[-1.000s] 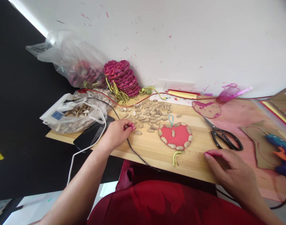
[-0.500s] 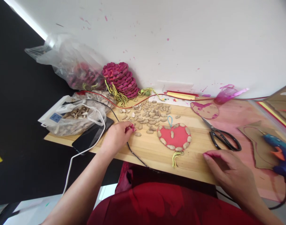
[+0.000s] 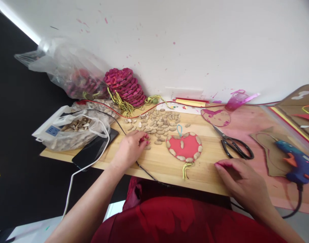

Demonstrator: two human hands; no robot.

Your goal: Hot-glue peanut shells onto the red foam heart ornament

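My left hand (image 3: 131,147) is at the near left edge of the loose peanuts (image 3: 166,121), thumb and fingers drawn together. Whatever lies between its fingertips is too small to make out. To its right is a red heart-shaped piece (image 3: 188,148) with peanuts along its edge, one peanut (image 3: 182,144) on its middle, a blue loop on top and a yellow-green tassel below. Over the table's front edge my right hand (image 3: 245,179) rests curled, thumb and forefinger tips meeting, with nothing visible in them. Black-handled scissors (image 3: 236,146) lie just beyond it.
A blue glue gun (image 3: 294,160) lies on cut cardboard (image 3: 265,152) at right. Behind are a cardboard heart (image 3: 216,117), a pink cup (image 3: 234,101) and stacked magenta peanut pieces (image 3: 125,86). Left are a peanut bag (image 3: 73,138), power strip (image 3: 53,128), phone (image 3: 93,150) and cables.
The view has shifted slightly, so most things sit a little further left. My left hand has moved slightly toward the peanuts, its fingertips now among them. My right hand keeps its curled pose.
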